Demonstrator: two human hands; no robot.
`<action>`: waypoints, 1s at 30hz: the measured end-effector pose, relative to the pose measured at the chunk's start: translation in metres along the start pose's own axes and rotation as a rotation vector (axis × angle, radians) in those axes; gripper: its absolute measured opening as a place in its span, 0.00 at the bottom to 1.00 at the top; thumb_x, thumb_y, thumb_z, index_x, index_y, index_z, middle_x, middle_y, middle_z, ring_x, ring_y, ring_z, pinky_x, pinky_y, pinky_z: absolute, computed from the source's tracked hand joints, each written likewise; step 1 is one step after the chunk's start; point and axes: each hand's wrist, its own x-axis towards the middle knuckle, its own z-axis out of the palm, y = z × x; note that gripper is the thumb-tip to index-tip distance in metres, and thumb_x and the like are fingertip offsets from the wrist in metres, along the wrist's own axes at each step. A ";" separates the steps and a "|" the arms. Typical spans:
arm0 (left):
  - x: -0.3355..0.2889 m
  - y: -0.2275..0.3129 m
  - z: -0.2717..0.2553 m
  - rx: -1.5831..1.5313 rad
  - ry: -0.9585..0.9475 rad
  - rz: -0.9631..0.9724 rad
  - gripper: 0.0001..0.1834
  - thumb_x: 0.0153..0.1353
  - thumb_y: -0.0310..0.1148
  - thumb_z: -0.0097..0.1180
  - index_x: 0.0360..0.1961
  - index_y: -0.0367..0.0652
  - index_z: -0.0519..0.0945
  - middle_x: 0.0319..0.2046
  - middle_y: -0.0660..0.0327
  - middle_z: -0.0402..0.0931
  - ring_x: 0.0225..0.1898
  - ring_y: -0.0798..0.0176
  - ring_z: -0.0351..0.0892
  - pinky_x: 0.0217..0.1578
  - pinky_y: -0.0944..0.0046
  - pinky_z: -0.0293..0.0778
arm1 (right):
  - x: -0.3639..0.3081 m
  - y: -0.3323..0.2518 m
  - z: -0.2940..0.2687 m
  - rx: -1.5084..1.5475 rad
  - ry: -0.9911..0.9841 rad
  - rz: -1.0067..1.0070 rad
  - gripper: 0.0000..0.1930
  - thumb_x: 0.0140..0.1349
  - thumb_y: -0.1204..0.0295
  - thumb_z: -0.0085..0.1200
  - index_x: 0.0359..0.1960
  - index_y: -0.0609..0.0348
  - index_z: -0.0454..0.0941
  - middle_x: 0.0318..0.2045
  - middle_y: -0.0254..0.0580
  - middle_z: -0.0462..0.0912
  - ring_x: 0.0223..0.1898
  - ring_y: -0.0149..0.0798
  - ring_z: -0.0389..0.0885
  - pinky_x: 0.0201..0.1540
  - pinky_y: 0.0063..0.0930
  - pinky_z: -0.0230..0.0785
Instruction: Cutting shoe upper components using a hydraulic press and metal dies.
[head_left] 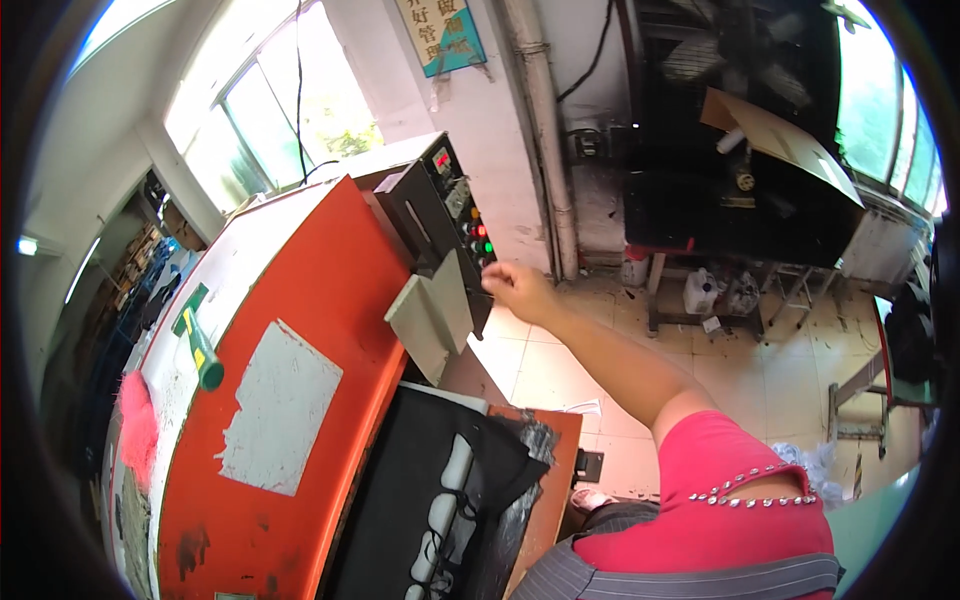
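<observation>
My right hand (523, 291) is at the end of my outstretched bare arm, its fingers curled together. It is close to the lower front of a dark control box (420, 215) that carries lit red and green buttons (482, 238). Whether the fingertips touch the box, or have anything between them, I cannot make out. Just left of the hand, a bent grey-green plate (432, 312) stands up beside the orange machine housing (330, 255). My left hand is out of the picture.
A green-handled tool (203, 352) and pink fluffy material (138, 425) lie on the housing. Below are black fabric (400, 480) with a row of grey padded pieces and a brown board (545, 490). A black bench (740, 215) holding cardboard (785, 145) stands at the far right.
</observation>
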 end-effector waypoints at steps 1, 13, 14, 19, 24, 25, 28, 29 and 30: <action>-0.016 0.013 0.009 0.061 0.125 0.067 0.33 0.69 0.49 0.39 0.64 0.31 0.60 0.62 0.35 0.59 0.64 0.37 0.58 0.64 0.52 0.54 | 0.028 0.019 0.007 -0.050 0.084 -0.014 0.11 0.59 0.70 0.56 0.41 0.62 0.78 0.31 0.46 0.81 0.33 0.39 0.80 0.38 0.31 0.72; -0.069 0.057 0.076 0.016 0.134 -0.183 0.38 0.61 0.49 0.55 0.66 0.38 0.60 0.60 0.32 0.60 0.63 0.35 0.59 0.63 0.50 0.56 | 0.209 0.131 0.053 -0.151 0.453 -0.134 0.15 0.54 0.74 0.59 0.45 0.58 0.78 0.41 0.51 0.77 0.43 0.51 0.76 0.50 0.40 0.67; -0.069 0.058 0.077 0.019 0.140 -0.196 0.38 0.61 0.49 0.55 0.66 0.38 0.60 0.60 0.32 0.60 0.63 0.35 0.59 0.63 0.50 0.56 | 0.208 0.129 0.056 -0.114 0.439 -0.100 0.15 0.53 0.75 0.59 0.44 0.58 0.79 0.39 0.50 0.78 0.39 0.49 0.78 0.46 0.37 0.69; -0.070 0.078 0.068 0.114 0.388 0.067 0.28 0.63 0.42 0.57 0.56 0.31 0.72 0.51 0.37 0.72 0.54 0.41 0.72 0.56 0.53 0.68 | 0.205 0.130 0.047 -0.097 0.423 -0.224 0.14 0.53 0.77 0.59 0.43 0.60 0.79 0.36 0.49 0.78 0.34 0.46 0.78 0.39 0.34 0.71; -0.071 0.083 0.065 0.055 0.344 0.031 0.30 0.61 0.42 0.59 0.58 0.32 0.71 0.53 0.37 0.70 0.56 0.40 0.70 0.58 0.54 0.66 | 0.202 0.130 0.046 -0.126 0.434 -0.258 0.13 0.53 0.78 0.59 0.42 0.60 0.79 0.34 0.48 0.77 0.32 0.45 0.77 0.38 0.34 0.71; -0.072 0.085 0.064 0.026 0.346 0.012 0.31 0.61 0.44 0.58 0.59 0.33 0.70 0.54 0.37 0.69 0.57 0.40 0.69 0.59 0.54 0.65 | 0.202 0.130 0.047 -0.125 0.437 -0.262 0.13 0.53 0.78 0.59 0.42 0.60 0.79 0.34 0.47 0.77 0.32 0.45 0.77 0.38 0.34 0.71; -0.073 0.097 0.059 -0.021 0.285 -0.086 0.31 0.63 0.45 0.56 0.60 0.34 0.69 0.56 0.37 0.67 0.59 0.40 0.67 0.60 0.53 0.62 | 0.202 0.130 0.045 -0.124 0.434 -0.257 0.13 0.52 0.78 0.59 0.42 0.60 0.79 0.34 0.47 0.77 0.32 0.44 0.77 0.38 0.33 0.71; -0.073 0.101 0.058 -0.022 0.284 -0.087 0.31 0.63 0.45 0.56 0.60 0.34 0.69 0.56 0.37 0.67 0.59 0.40 0.67 0.60 0.53 0.62 | 0.202 0.130 0.045 -0.122 0.430 -0.250 0.13 0.52 0.78 0.59 0.42 0.60 0.79 0.34 0.47 0.77 0.32 0.44 0.77 0.38 0.33 0.71; -0.073 0.104 0.056 -0.034 0.269 -0.104 0.31 0.63 0.46 0.55 0.61 0.35 0.68 0.57 0.36 0.67 0.60 0.40 0.66 0.61 0.53 0.61 | 0.203 0.130 0.044 -0.122 0.427 -0.250 0.13 0.52 0.78 0.59 0.42 0.60 0.79 0.34 0.47 0.77 0.32 0.44 0.77 0.38 0.33 0.71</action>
